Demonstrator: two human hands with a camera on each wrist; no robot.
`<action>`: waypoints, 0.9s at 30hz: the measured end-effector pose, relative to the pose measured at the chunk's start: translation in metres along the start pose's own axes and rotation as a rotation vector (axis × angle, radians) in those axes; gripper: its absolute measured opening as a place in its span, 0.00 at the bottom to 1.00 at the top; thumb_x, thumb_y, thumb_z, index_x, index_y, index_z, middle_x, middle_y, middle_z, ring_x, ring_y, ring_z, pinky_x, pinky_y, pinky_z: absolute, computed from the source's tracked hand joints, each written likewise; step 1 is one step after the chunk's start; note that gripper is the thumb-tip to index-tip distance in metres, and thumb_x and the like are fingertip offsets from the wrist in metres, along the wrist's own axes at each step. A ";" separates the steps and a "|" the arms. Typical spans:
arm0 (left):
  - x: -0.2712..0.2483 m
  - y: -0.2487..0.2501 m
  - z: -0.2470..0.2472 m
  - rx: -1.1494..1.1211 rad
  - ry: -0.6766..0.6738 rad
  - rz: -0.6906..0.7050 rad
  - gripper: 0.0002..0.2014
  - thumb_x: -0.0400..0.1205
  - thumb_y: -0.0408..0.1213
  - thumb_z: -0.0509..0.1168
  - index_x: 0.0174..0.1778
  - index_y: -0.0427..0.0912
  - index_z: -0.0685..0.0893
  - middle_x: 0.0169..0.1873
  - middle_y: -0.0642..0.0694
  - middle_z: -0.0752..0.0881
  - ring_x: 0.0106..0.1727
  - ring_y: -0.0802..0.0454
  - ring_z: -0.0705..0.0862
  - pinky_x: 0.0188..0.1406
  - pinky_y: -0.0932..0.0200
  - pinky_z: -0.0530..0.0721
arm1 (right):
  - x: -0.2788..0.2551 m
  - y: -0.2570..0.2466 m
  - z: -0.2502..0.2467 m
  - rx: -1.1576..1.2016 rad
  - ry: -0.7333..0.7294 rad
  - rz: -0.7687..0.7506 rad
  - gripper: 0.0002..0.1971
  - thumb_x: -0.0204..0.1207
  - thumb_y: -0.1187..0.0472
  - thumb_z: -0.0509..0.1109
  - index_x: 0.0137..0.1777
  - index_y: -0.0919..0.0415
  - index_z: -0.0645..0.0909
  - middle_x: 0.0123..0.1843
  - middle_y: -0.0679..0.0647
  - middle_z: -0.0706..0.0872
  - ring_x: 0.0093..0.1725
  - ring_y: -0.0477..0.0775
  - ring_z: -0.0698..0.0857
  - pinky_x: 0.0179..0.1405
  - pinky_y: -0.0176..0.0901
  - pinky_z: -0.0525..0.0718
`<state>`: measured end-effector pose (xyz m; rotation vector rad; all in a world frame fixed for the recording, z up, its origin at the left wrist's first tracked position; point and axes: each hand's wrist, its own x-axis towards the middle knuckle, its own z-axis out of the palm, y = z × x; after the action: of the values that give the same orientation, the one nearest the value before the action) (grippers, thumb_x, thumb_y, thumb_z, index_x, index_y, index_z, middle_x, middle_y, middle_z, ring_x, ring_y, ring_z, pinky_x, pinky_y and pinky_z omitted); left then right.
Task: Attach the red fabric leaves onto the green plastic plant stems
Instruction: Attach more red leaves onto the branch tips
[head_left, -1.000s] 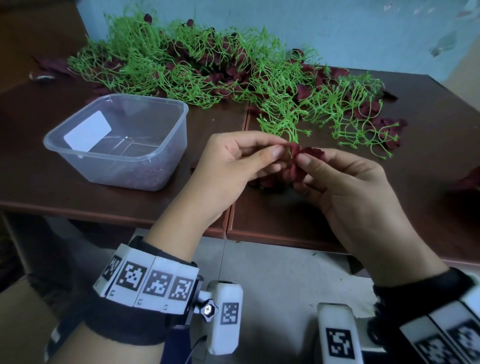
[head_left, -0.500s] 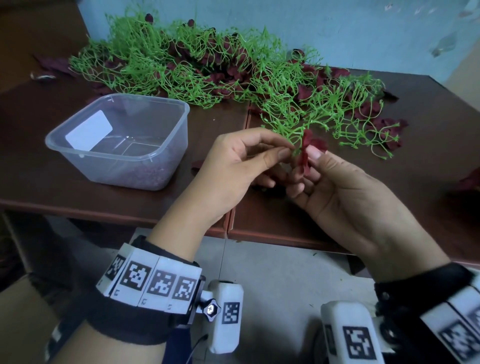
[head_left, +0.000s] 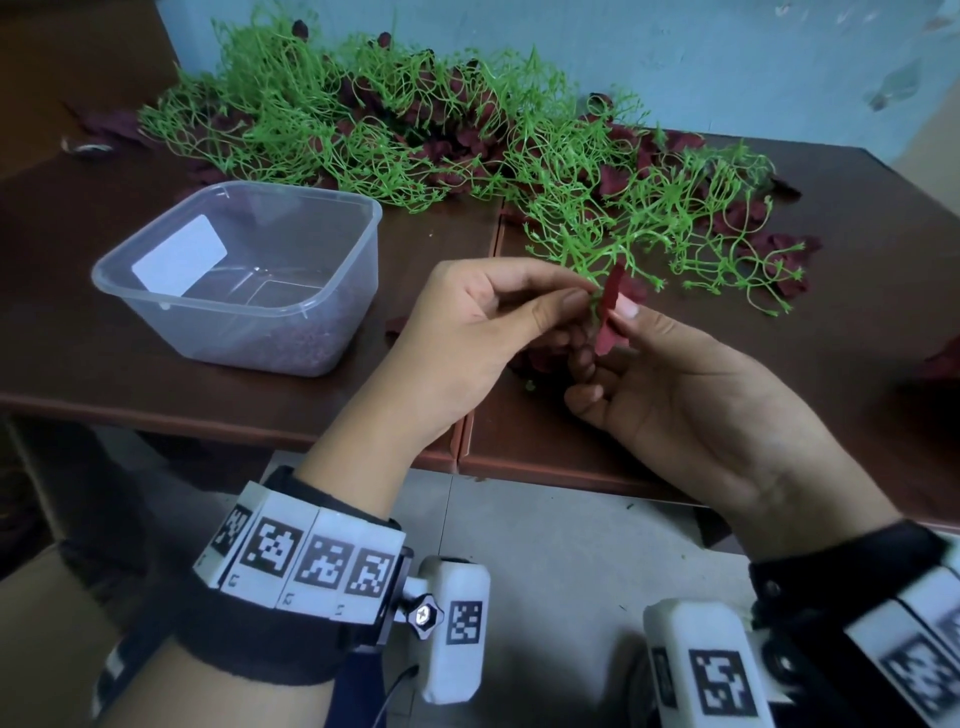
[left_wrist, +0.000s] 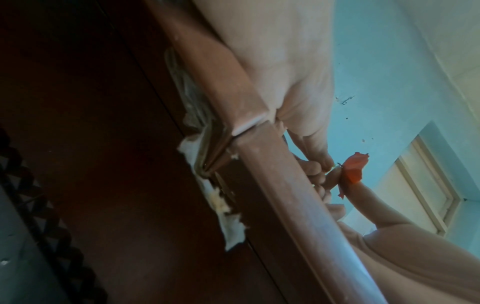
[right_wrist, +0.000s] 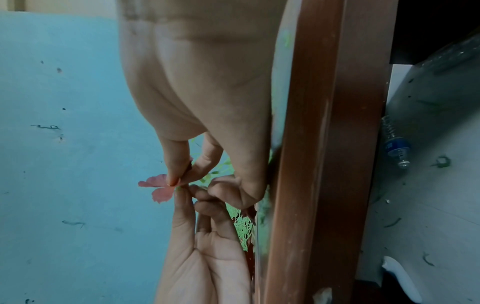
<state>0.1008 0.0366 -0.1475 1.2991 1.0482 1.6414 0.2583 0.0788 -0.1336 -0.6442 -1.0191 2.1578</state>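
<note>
A long pile of green plastic stems (head_left: 395, 135) mixed with dark red fabric leaves lies across the back of the brown table (head_left: 130, 374). One branch (head_left: 618, 239) reaches toward me. My left hand (head_left: 584, 299) pinches that branch's tip between thumb and forefinger. My right hand (head_left: 615, 317) pinches a red leaf (head_left: 609, 312), held on edge right against the tip. In the right wrist view the leaf (right_wrist: 158, 189) sticks out past my right hand (right_wrist: 179, 182), and my left hand (right_wrist: 182, 190) meets it from below. The left wrist view shows the leaf (left_wrist: 353, 167) beside my left fingers (left_wrist: 315, 166).
A clear plastic tub (head_left: 260, 338) with a white label stands on the table to the left of my hands. Loose red leaves (head_left: 779, 254) lie scattered at the right. The table's front edge (head_left: 260, 421) runs just below my wrists, with grey floor beneath.
My right hand has turned the leaf from flat and low to upright and lifted it against the stem tip. Both hands have risen a little; the left keeps its pinch.
</note>
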 end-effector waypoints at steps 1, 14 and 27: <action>0.000 0.000 0.000 -0.002 -0.001 0.002 0.09 0.82 0.23 0.69 0.48 0.40 0.91 0.37 0.48 0.92 0.40 0.57 0.89 0.46 0.65 0.89 | 0.000 0.000 0.000 -0.002 0.001 0.001 0.10 0.76 0.60 0.68 0.55 0.62 0.81 0.41 0.56 0.81 0.38 0.48 0.78 0.32 0.36 0.77; -0.003 0.002 0.000 -0.054 -0.020 -0.001 0.07 0.76 0.33 0.71 0.48 0.40 0.91 0.38 0.47 0.92 0.38 0.56 0.90 0.45 0.64 0.89 | -0.001 0.000 0.000 0.011 -0.034 0.000 0.08 0.77 0.58 0.67 0.49 0.60 0.83 0.38 0.54 0.84 0.38 0.47 0.81 0.34 0.37 0.76; -0.003 0.002 0.000 -0.109 0.015 -0.068 0.09 0.74 0.34 0.72 0.48 0.37 0.90 0.38 0.46 0.91 0.41 0.55 0.90 0.48 0.63 0.88 | -0.002 0.000 0.003 -0.002 -0.009 0.005 0.08 0.75 0.58 0.66 0.51 0.60 0.81 0.39 0.52 0.83 0.39 0.47 0.79 0.35 0.37 0.76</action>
<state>0.1015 0.0332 -0.1470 1.1694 0.9876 1.6360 0.2576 0.0755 -0.1318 -0.6393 -1.0250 2.1660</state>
